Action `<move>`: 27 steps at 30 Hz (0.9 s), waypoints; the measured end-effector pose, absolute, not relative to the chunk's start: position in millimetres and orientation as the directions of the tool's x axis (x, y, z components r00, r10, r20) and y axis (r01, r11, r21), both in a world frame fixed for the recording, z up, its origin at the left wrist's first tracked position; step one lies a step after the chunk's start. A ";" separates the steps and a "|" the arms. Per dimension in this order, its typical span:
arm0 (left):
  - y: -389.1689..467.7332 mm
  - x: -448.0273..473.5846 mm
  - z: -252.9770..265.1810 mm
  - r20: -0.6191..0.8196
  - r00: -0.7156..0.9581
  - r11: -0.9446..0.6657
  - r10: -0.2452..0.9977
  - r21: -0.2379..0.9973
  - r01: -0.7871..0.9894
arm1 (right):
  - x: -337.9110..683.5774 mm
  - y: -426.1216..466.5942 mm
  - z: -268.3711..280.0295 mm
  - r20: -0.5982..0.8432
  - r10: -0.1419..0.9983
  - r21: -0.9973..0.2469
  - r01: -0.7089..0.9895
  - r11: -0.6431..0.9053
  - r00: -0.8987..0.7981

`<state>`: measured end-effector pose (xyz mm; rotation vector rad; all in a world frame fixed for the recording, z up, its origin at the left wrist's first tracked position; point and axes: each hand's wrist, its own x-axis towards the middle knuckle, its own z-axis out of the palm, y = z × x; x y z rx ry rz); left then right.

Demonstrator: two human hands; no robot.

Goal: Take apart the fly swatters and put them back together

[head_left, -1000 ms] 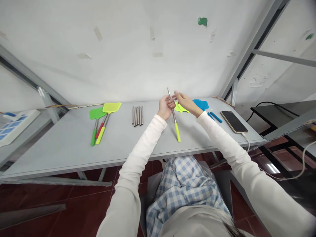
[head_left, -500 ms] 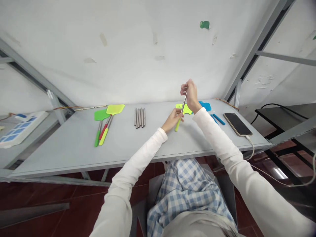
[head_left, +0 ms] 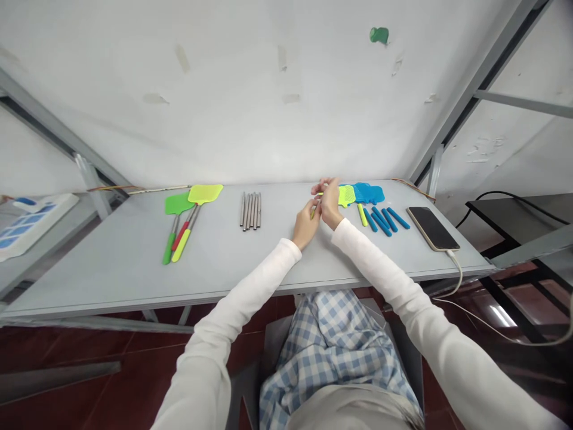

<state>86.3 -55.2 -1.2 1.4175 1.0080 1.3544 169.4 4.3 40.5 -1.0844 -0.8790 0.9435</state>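
My left hand (head_left: pixel 307 222) is closed around a yellow-green fly swatter handle (head_left: pixel 313 212), of which only a bit shows between the fingers. Right against it, my right hand (head_left: pixel 330 202) has its fingers curled over the upper end; what they grip is hidden, and the metal rod cannot be seen. Just behind the right hand lies a yellow-green swatter head (head_left: pixel 347 195), partly covered, beside overlapping blue swatter heads (head_left: pixel 369 193). Near my right wrist are one loose yellow-green handle (head_left: pixel 362 215) and several blue handles (head_left: pixel 380 222).
Several metal rods (head_left: pixel 250 211) lie side by side at mid-table (head_left: pixel 224 263). Assembled fly swatters with a green head (head_left: pixel 177 203) and a yellow head (head_left: pixel 205 193) rest on the left. A phone (head_left: pixel 433 228) with a white cable (head_left: pixel 457 269) lies at right. A wall rises behind.
My right hand has come down and left, from the top of the upright metal rod to my left hand. The rod no longer shows. The loose handles at right are now uncovered.
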 end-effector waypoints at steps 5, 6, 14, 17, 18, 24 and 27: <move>-53.9 89.0 5.3 0.029 0.109 0.002 0.994 0.963 -0.269 | 172.2 0.9 38.3 0.075 0.979 -0.986 -0.131 0.101 0.190; -49.0 85.5 6.7 0.020 0.116 0.017 0.993 0.951 -0.309 | 178.3 1.0 36.8 0.050 0.981 -0.988 -0.136 0.076 0.186; -3.7 78.5 7.9 -0.088 0.001 0.067 0.996 0.753 -0.654 | 203.6 -20.1 -6.0 0.080 0.997 -0.942 0.326 0.077 -0.003; 3.8 84.1 10.8 -0.134 0.045 0.122 0.990 0.651 -0.749 | 205.3 -22.7 -15.2 0.232 0.962 -0.790 0.549 0.274 -0.147; 6.7 84.2 13.0 -0.147 0.019 0.108 0.989 0.627 -0.771 | 206.7 -23.3 -16.3 0.267 0.943 -0.717 0.613 0.331 -0.197; 21.4 77.1 29.3 -0.342 -0.232 0.028 0.911 0.610 -0.792 | 211.1 -37.7 -14.0 0.293 0.895 -0.219 0.888 0.405 -0.336; 14.2 86.5 30.9 -0.193 -0.140 0.020 0.971 0.649 -0.760 | 206.8 -43.5 -10.4 0.292 0.891 -0.228 0.880 0.417 -0.347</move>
